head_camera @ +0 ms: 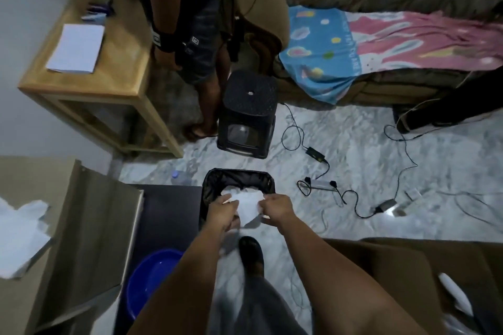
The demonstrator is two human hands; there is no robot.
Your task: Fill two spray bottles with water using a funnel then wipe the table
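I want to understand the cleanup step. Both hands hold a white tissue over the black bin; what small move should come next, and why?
Probably let go, so the tissue falls into the bin. The left hand and right hand both pinch it above the bin's open mouth, where it looks crumpled, so only releasing seems left.

Both forearms are bare, with no sleeves, watch or rings visible. The person wears grey trousers [261, 307] and a dark shoe [251, 254].

black bin [209, 187] mouth open, dark table [166, 215] just left
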